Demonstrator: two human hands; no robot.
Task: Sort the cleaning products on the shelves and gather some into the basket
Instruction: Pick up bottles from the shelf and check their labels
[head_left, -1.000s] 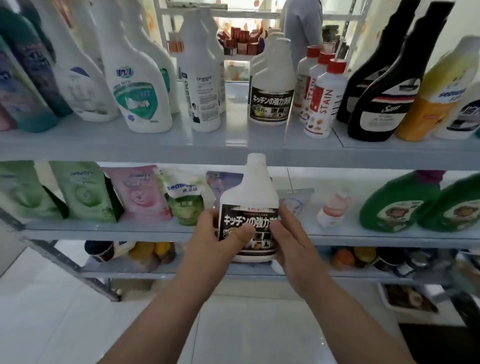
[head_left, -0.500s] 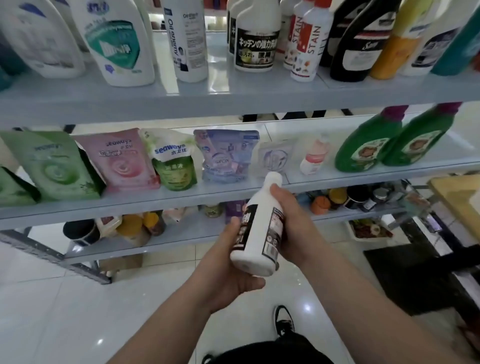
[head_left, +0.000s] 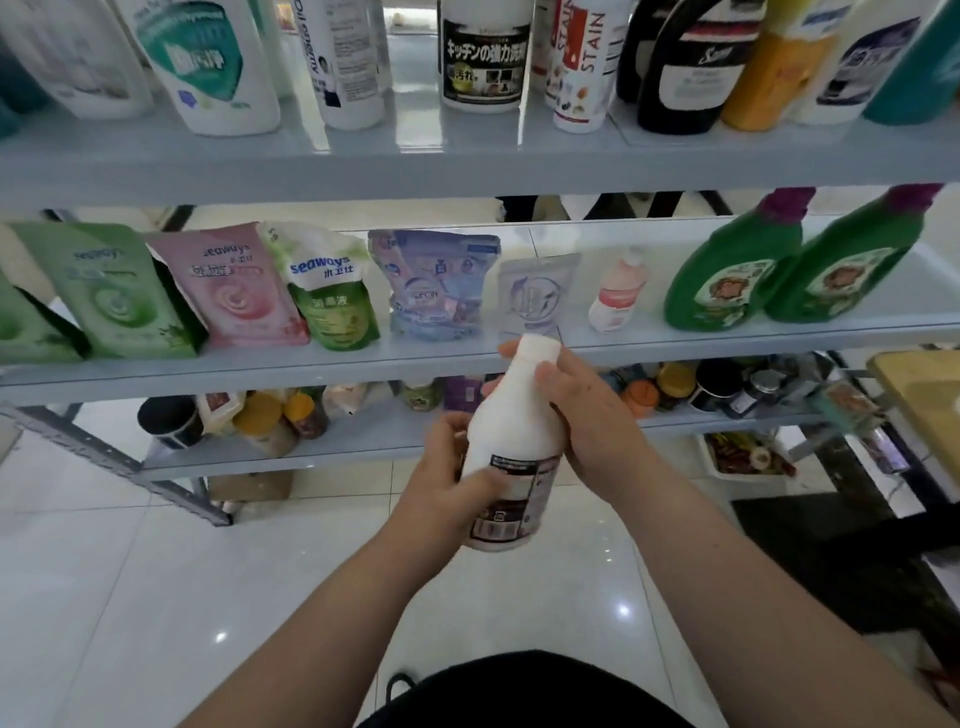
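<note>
I hold a white bottle with a dark label in both hands in front of the shelves, its cap tilted up and away from me. My left hand grips the lower body with the thumb across the label. My right hand wraps the neck and shoulder just below the white cap. An identical white bottle stands on the top shelf. No basket is in view.
The middle shelf carries refill pouches, a small pink bottle and two green bottles. Jars and cans crowd the lowest shelf. A wooden surface stands at the right. White tiled floor lies below.
The bottle came down from in front of the top shelf to waist height and turned so its back label faces me. My right hand shifted up to its neck.
</note>
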